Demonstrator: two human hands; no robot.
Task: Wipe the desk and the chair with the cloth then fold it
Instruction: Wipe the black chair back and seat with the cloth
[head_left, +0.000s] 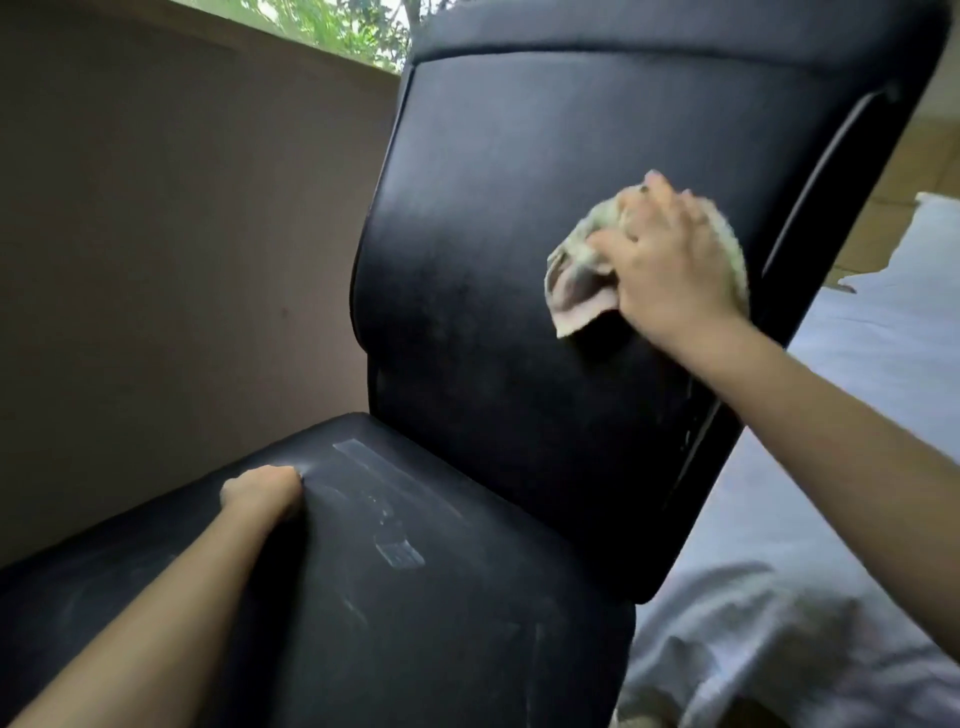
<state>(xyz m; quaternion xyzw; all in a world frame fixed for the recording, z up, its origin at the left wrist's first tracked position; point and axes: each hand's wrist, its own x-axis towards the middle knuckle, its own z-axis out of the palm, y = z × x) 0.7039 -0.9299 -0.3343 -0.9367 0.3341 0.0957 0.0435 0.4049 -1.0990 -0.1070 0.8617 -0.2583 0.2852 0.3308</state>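
pale cloth (576, 283) flat under r hand (670, 260); l hand (260, 491) grips chair (493, 208)

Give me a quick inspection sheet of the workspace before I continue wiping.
Surface: black padded chair; its seat shows pale tape strips and scuffs.
Job's things: crumpled pale green cloth lies against the backrest; desk not in view.
Clutter: nothing seen.
Grippers: right hand presses the cloth with spread fingers; left hand grips the seat's edge.
Cables: nothing seen.
Surroundings: beige wall on the left, white bedsheet on the right, foliage above the wall.
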